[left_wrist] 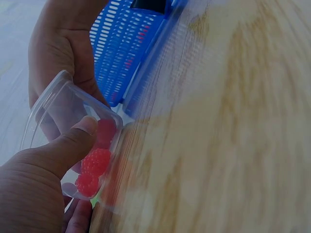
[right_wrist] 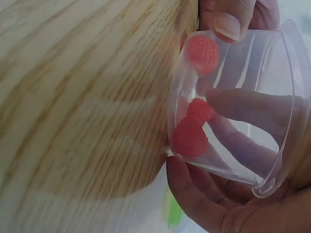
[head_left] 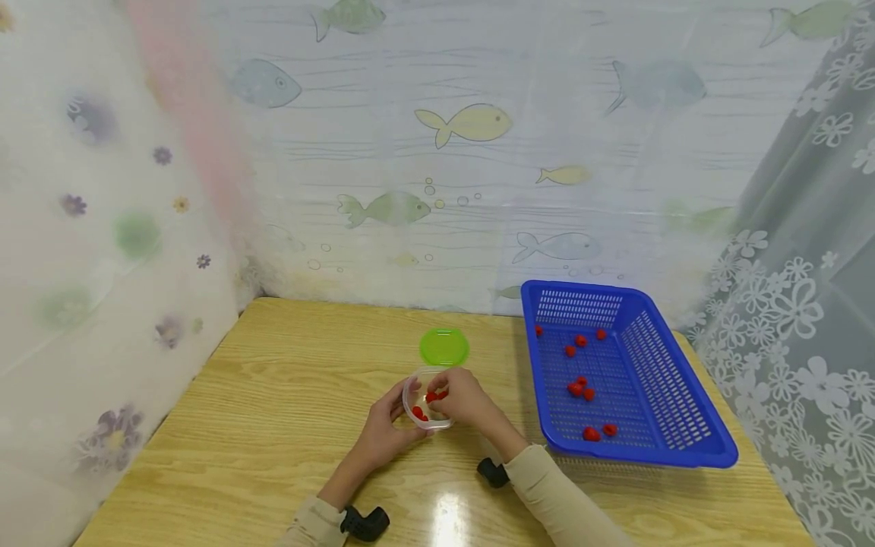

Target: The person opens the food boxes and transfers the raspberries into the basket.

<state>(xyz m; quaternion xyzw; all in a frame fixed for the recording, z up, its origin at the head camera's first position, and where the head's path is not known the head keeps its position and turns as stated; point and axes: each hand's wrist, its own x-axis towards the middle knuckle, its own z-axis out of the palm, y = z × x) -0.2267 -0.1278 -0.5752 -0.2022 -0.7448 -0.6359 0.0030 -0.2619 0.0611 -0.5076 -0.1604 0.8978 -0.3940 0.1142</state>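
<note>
Fish-print sheeting backs the wood-grain table (head_left: 287, 403). The left hand (head_left: 386, 431) grips a clear plastic tub (head_left: 437, 425) between thumb and fingers; the right hand (head_left: 472, 399) dips inside at red raspberries (head_left: 418, 412) — whether it pinches one, I cannot tell. More lie in the blue basket (head_left: 642, 454) to the right — a green lid (head_left: 444, 347) sits beyond.

Surface notes. Your container (right_wrist: 296, 68) reads as thin clear plastic, smooth and glossy. Berries (right_wrist: 203, 54): bumpy, beaded skin. Your basket (head_left: 636, 454) looks like opaque moulded plastic, slotted, with a smooth rim; the lid (head_left: 444, 347), translucent plastic. Desk (head_left: 287, 395): wood-grained, smooth, glossy enough to throw glare back at you. Rear sheet (head_left: 410, 251): thin, printed, slightly creased. Curtain (head_left: 807, 327): sheer patterned fabric. Your sleeve (head_left: 567, 494): matt cloth.
</note>
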